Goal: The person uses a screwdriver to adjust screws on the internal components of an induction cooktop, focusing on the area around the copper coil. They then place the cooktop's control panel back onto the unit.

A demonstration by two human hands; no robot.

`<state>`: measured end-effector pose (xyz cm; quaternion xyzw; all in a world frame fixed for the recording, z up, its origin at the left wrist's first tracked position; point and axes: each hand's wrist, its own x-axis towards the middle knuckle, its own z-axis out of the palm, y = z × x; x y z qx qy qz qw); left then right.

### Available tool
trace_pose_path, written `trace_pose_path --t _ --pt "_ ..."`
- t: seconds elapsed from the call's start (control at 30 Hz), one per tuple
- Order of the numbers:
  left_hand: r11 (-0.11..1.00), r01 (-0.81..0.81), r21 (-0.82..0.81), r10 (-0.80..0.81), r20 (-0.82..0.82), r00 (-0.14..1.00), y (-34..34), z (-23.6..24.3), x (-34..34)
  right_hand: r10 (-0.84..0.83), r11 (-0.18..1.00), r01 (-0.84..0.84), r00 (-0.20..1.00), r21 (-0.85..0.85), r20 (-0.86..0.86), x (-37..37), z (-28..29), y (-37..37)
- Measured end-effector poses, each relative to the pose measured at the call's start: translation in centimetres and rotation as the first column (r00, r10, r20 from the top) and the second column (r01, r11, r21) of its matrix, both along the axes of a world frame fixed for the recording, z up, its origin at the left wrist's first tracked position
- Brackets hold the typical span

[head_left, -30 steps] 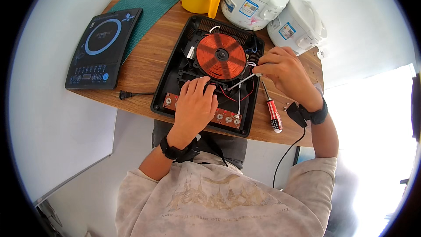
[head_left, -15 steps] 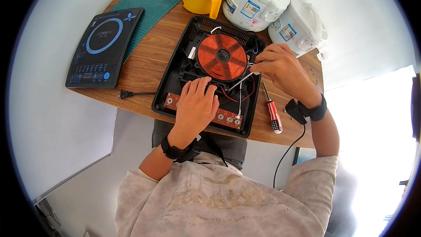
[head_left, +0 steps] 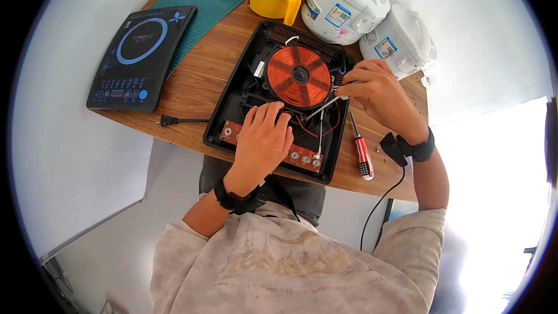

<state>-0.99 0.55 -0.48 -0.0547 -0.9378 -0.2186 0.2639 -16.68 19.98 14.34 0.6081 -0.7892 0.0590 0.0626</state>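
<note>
In front of me lies an opened induction cooker base [head_left: 210, 135], a black tray with a round copper coil [head_left: 314, 84] and a brown-red control board [head_left: 296, 156]. My right hand [head_left: 375, 90] is closed at the coil's right side on a thin grey metal rod [head_left: 321, 109]; its upper end is hidden by my fingers. The rod slants down left to the coil's lower right edge. My left hand [head_left: 264, 139] lies over the board with fingers stretched to the black frame below the coil, holding nothing visible. Red and white wires [head_left: 321, 131] run beside the rod.
A red-and-white screwdriver [head_left: 364, 160] lies right of the base. At left, a black glass cooktop panel [head_left: 139, 52] rests partly on a green cutting mat [head_left: 200, 6], near a power plug [head_left: 168, 120]. A yellow pot [head_left: 270, 3] and two white rice cookers [head_left: 343, 9] [head_left: 395, 43] stand behind.
The whole view has shifted slightly. Both hands keep about the same places on the cooker base, and the rod stays at the coil's lower right edge.
</note>
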Motion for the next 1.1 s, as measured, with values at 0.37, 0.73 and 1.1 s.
trace_pose_path --t 0.37,0.73,1.1 --pt "1.000 -0.003 0.006 0.003 0.024 1.000 -0.1 0.0 0.0 0.136 0.976 -0.101 0.975 0.194 -0.175 0.1 1.4 -2.9" --pt "1.000 -0.012 -0.001 0.012 0.022 1.000 0.1 0.0 -0.1 0.046 0.946 0.035 0.970 0.323 -0.240 0.7 1.5 -2.6" --pt "1.000 -0.001 0.014 0.001 0.022 1.000 0.0 0.1 -0.1 0.062 0.933 0.059 0.946 0.356 -0.318 2.2 1.9 -2.0"
